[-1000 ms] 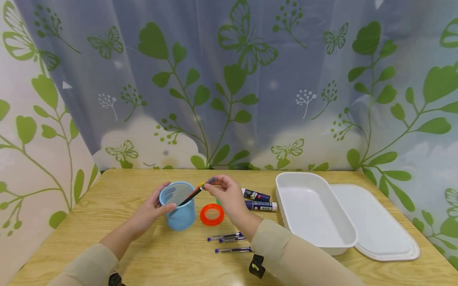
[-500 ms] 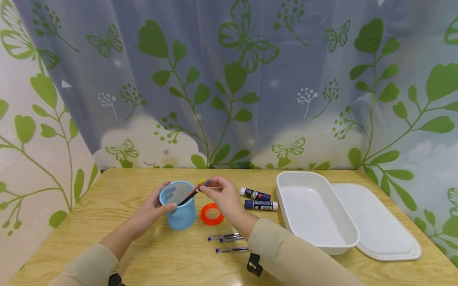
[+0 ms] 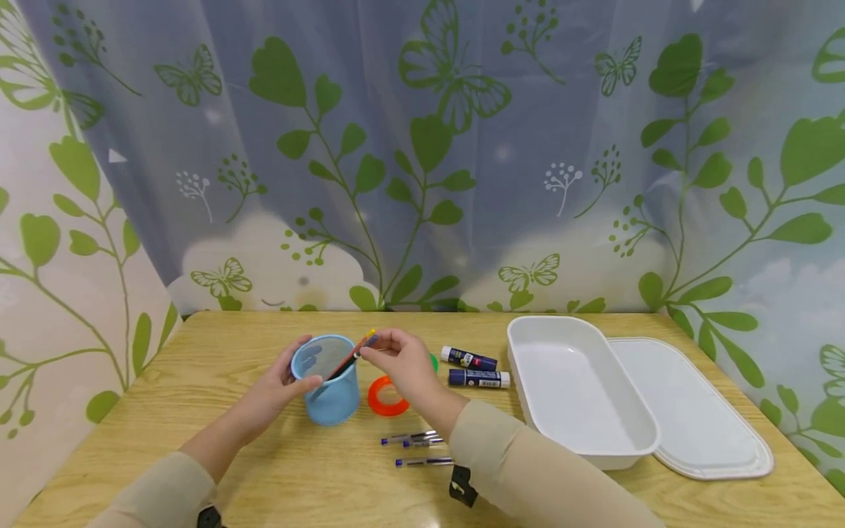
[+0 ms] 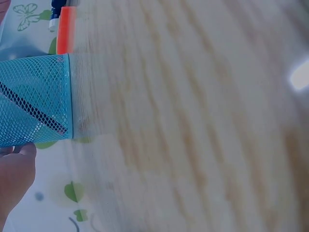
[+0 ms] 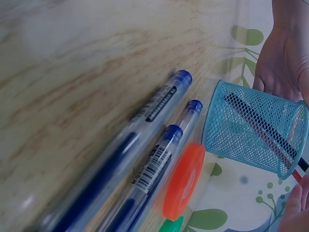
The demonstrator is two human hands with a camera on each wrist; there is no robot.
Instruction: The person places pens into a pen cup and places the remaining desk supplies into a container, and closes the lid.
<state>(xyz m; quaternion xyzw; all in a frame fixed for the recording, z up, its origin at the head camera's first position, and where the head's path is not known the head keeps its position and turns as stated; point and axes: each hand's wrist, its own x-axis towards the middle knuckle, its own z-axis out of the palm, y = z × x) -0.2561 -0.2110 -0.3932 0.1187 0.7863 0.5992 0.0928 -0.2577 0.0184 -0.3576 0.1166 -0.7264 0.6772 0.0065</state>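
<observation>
My left hand [image 3: 280, 385] holds the blue mesh pen cup [image 3: 333, 403] by its side, thumb at the rim and fingers behind. The cup leans slightly on the table. My right hand [image 3: 405, 367] pinches the upper ends of slim pencils [image 3: 345, 364], one black and one red with a yellow end. Their lower parts slant down inside the cup, showing through the mesh [image 5: 256, 125] in the right wrist view. From the left wrist, the cup [image 4: 38, 101] shows a dark pencil reaching near its bottom. My right fingertips stay just outside the rim.
A red tape roll [image 3: 374, 400] lies right of the cup, a green item [image 3: 434, 361] partly behind my right hand. Several blue-capped pens [image 3: 422, 463] lie nearer. Two glue sticks [image 3: 478, 378], a white tray [image 3: 587, 411] and a white lid [image 3: 700, 425] are to the right.
My right hand has moved a little left toward the cup, and the pencils have slid slightly deeper into it. My left hand and the cup stay about where they were.
</observation>
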